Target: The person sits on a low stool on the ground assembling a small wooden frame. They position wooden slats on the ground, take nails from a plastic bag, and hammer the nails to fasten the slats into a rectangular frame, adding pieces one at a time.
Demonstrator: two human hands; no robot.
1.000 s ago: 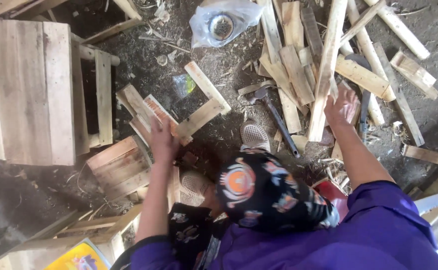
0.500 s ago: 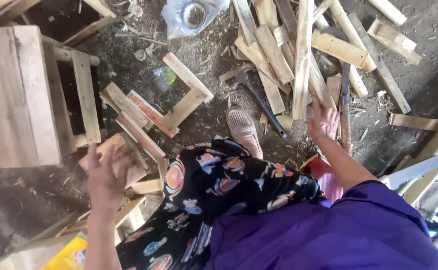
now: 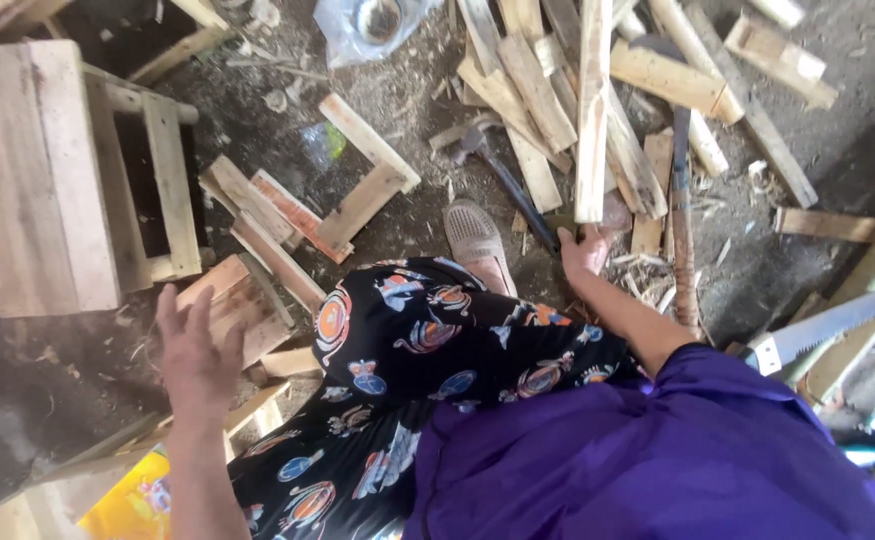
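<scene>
Item: your right hand (image 3: 586, 250), low on the dirt floor (image 3: 428, 215), fingertips at the near end of one long upright-lying wooden slat (image 3: 593, 110). Grip: curled about that end, though whether it has truly closed on the slat cannot be told from here.

Item: your left hand (image 3: 196, 350), fingers spread, released, holding nothing; it hovers above a small nailed slat panel (image 3: 233, 300) just beside the wooden crate (image 3: 48, 180).

Item: hammer (image 3: 503, 175), one, lying on the floor just left of your right hand, head away from you.

Item: handsaw blade (image 3: 828, 325), one, at the right edge.

Item: machete-like blade with wrapped handle (image 3: 680, 215), one, right of the slat.

Item: L-shaped nailed offcut (image 3: 368, 175), one.

Item: loose slats in the pile (image 3: 538, 90) beyond the hand, too overlapped to count surely; a dozen or so.

Item: clear plastic bag (image 3: 373, 25), one.

Handling note: take the slat by its near end with a full wrap of the fingers, lift it straight off the pile so neighbours do not slide, and keep your knuckles away from the blade alongside.
</scene>
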